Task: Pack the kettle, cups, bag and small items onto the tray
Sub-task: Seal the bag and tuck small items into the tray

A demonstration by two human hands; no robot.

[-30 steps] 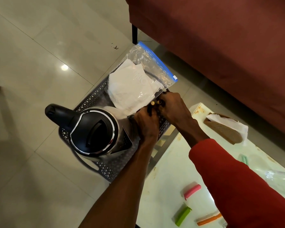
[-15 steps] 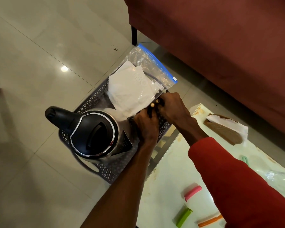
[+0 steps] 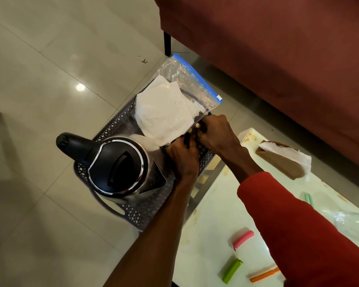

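Note:
A steel kettle (image 3: 120, 165) with a black lid and handle stands on the near half of a dark perforated tray (image 3: 137, 212). A clear zip bag (image 3: 174, 100) with a blue seal, holding white paper, lies across the tray's far half. At the tray's right edge my left hand (image 3: 182, 156) and my right hand (image 3: 216, 133) are closed together on a black power plug (image 3: 195, 129) with brass pins, just beside the bag. The plug's cord is mostly hidden under my hands. No cups are in view.
The tray juts out past the left edge of a white glass table (image 3: 211, 235). On the table lie pink (image 3: 243, 239), green (image 3: 232, 270) and orange (image 3: 263, 275) clips, a brown holder with tissue (image 3: 282, 160) and crumpled plastic (image 3: 354, 224). A dark red sofa (image 3: 278, 59) stands behind; tiled floor lies left.
Both hands have stayed bunched on the plug at the tray's right edge, shifting only slightly. Kettle and bag have not moved on the tray.

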